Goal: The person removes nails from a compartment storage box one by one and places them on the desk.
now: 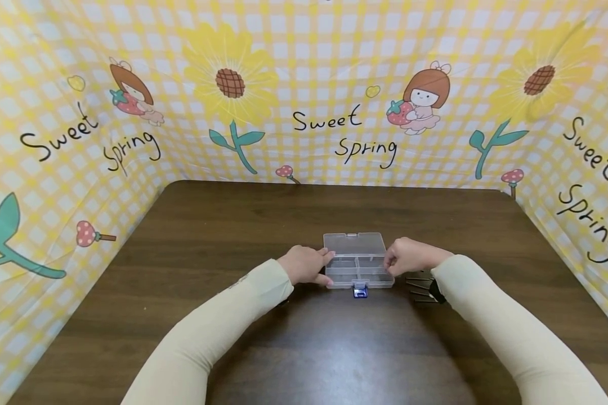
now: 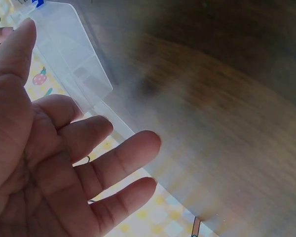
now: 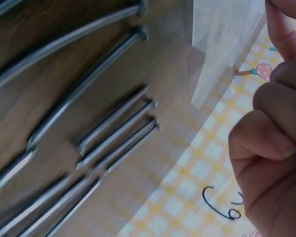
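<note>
A clear plastic compartment box [image 1: 358, 272] lies on the table with its lid [image 1: 354, 244] raised at the back and a blue clasp [image 1: 360, 292] at its front. My left hand [image 1: 304, 264] rests at the box's left side, thumb at the front corner, fingers toward the hinge. In the left wrist view its fingers [image 2: 123, 160] are spread and loosely bent. Over the box's right edge is my right hand [image 1: 407, 256], its fingers curled; thumb and index tips come together at the right wrist view's top edge. I cannot tell whether they hold something.
Several metal nails [image 3: 89, 91] lie on the table to the right of the box, partly under the right forearm in the head view. A yellow checked cloth [image 1: 263, 112] with printed flowers walls the table [image 1: 263, 219] at the back and sides.
</note>
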`<control>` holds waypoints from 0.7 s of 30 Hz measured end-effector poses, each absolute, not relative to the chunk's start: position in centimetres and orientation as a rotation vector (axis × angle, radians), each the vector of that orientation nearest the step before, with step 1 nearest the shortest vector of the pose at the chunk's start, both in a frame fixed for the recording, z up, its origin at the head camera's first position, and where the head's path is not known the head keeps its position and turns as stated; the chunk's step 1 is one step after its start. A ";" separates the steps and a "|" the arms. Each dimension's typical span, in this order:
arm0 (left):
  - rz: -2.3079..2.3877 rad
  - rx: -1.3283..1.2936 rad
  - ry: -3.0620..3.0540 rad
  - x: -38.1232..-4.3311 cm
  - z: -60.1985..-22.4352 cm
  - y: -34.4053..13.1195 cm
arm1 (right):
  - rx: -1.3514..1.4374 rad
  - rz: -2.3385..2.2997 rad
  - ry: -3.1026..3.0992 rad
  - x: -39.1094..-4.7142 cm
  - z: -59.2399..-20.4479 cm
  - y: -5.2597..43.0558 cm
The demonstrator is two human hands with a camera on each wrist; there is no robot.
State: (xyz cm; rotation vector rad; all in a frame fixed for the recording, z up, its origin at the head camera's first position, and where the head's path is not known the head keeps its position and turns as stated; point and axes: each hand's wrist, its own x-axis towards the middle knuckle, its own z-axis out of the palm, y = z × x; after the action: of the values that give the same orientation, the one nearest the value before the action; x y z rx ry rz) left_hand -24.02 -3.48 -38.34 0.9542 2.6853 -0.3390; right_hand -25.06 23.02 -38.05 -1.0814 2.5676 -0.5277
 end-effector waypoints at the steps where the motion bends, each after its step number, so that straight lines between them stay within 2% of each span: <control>1: -0.333 0.954 2.684 -24.0 -38.3 -3.5 | -1.075 -0.531 2.582 -25.0 -37.9 23.3; 8: -0.319 0.958 2.684 -24.3 -38.4 -3.8 | -1.008 -0.479 2.690 -24.2 -37.1 25.4; 21: -0.212 0.963 2.691 -24.3 -39.1 -4.4 | -0.717 -0.491 2.761 -22.2 -36.7 32.1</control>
State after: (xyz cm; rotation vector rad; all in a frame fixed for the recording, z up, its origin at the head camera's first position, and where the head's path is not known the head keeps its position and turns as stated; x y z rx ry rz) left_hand -24.35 -4.44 -39.05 0.9635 2.6914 -0.2119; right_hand -22.19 32.14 -36.73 -0.7172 2.7614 -0.4908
